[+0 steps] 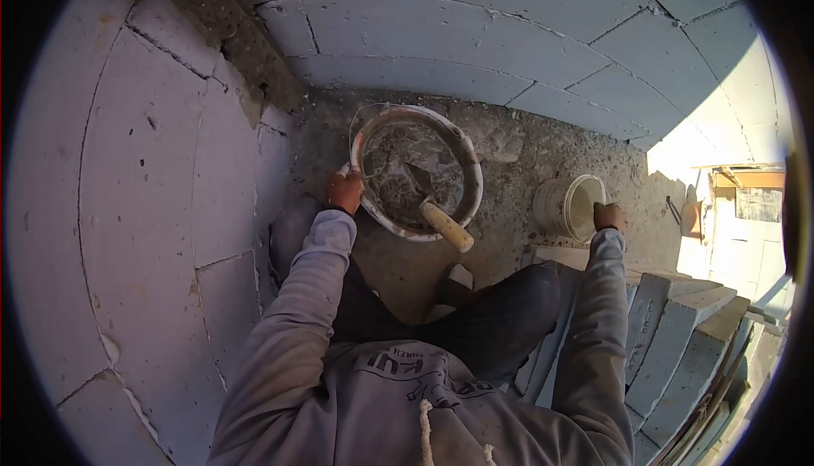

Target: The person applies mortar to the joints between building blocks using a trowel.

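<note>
The large bucket (475, 161) sits upright on the rough floor (543, 148), close to where the two walls meet, and already holds a wet, grey, uneven mix (395, 156). The trowel (447, 226) is in the bucket, its blade against the mix and its handle reaching out over the near rim, with neither hand on it. The left hand (346, 190) is curled round the large bucket's rim on its left side, while the right hand (608, 216) is closed at the far edge of the small bucket (553, 207), seemingly grasping its rim. The small bucket's pale inside shows no clear contents, so how much it holds, if anything, cannot be told. By the look of it, the mix is made up at least in part; whether it is fully stirred is unclear. The left wall (153, 169) and the front wall (424, 33) stand several courses high, their joints closed in most places, while loose blocks (678, 330) lie stacked beside the person's right knee, not set in either wall.
</note>
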The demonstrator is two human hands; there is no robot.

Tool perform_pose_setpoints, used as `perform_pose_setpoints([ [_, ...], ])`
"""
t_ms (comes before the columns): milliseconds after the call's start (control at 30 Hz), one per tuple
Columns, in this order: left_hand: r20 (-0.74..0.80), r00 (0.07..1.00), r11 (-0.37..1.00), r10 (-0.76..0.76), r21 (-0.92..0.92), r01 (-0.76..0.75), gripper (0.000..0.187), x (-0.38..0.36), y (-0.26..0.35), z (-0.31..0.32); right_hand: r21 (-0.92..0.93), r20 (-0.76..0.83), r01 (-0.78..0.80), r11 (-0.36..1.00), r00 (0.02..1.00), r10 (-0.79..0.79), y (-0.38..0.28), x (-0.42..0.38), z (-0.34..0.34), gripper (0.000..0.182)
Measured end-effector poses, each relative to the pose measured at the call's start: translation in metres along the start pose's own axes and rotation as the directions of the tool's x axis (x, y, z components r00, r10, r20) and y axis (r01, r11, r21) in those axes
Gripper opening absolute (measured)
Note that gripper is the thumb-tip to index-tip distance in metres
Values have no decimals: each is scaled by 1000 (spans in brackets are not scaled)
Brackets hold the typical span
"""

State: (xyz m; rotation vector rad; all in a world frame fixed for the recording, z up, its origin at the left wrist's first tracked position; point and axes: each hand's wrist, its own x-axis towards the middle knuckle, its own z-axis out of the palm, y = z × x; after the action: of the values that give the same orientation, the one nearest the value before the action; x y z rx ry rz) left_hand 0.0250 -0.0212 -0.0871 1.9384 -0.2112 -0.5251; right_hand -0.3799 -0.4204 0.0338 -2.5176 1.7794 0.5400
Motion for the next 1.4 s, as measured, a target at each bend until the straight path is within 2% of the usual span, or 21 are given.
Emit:
perform_pose_setpoints([
  [33,-3,1000,1000,18,-7,-18,34,3,-5,2,190,-160,-197,962,960,228,-59,-42,-33,41],
  [67,-6,999,999,35,-14,-35,33,5,-10,3,190,-351,-3,982,934,71,-84,-55,-34,49],
  [100,-3,999,999,35,-16,-35,33,7,-16,5,288,-332,196,937,939,-95,-121,-74,-51,55],
  [133,14,1000,999,25,-45,-24,33,9,-21,6,387,-226,359,849,930,-290,-162,-101,-73,62],
  [200,32,999,997,20,-76,-17,33,8,-17,3,189,392,350,917,830,-398,-241,-139,-99,72],
  [233,53,999,997,-8,-82,13,33,3,-5,0,236,408,473,849,745,-528,-263,-145,-67,72],
  [333,87,995,986,-57,-152,69,33,5,-15,4,156,514,601,784,628,-584,-317,-166,-19,60],
  [433,33,997,987,-73,-143,77,32,9,-16,12,-12,595,644,765,620,-513,-324,-162,-28,40],
  [533,-9,997,996,-72,-53,71,32,1,-7,7,-248,497,757,604,635,-591,-302,-154,-106,32],
  [633,-4,999,997,-48,-55,47,35,4,-11,13,-410,191,705,579,687,-701,-310,-140,-157,22],
  [700,1,998,998,-66,-4,66,35,7,-17,15,-567,46,653,502,633,-772,-343,-136,-179,19],
  [767,83,986,989,-146,20,145,37,4,-9,8,-620,110,685,383,560,-821,-386,-120,-171,19],
  [833,44,996,996,-79,41,77,38,7,-25,9,-716,230,653,247,554,-800,-434,-116,-142,27],
  [867,8,1000,998,-17,54,17,38,6,-32,12,-698,248,678,231,531,-810,-458,-94,-97,28],
  [900,10,1000,998,-20,52,20,38,1,-33,13,-623,295,683,382,657,-694,-484,-76,-40,31],
  [1000,-14,983,979,-183,87,184,37,-1,-5,3,-570,253,714,407,624,-739,-463,-84,36,32],
  [1067,83,959,962,-271,-18,273,36,-15,12,-6,-434,220,758,486,613,-759,-408,-113,11,28],
  [1100,31,997,997,-76,26,76,35,-13,4,-1,-438,214,749,496,623,-752,-393,-116,19,28],
  [1167,17,993,993,-116,10,116,35,-7,-6,8,-294,29,643,707,745,-666,-360,-129,44,25],
  [1333,85,955,955,-284,-66,290,35,-10,14,1,-255,77,691,677,712,-698,-301,-168,22,23],
  [1400,21,989,988,-146,-54,147,35,2,-20,13,-223,117,718,659,691,-713,-281,-167,-3,24],
])
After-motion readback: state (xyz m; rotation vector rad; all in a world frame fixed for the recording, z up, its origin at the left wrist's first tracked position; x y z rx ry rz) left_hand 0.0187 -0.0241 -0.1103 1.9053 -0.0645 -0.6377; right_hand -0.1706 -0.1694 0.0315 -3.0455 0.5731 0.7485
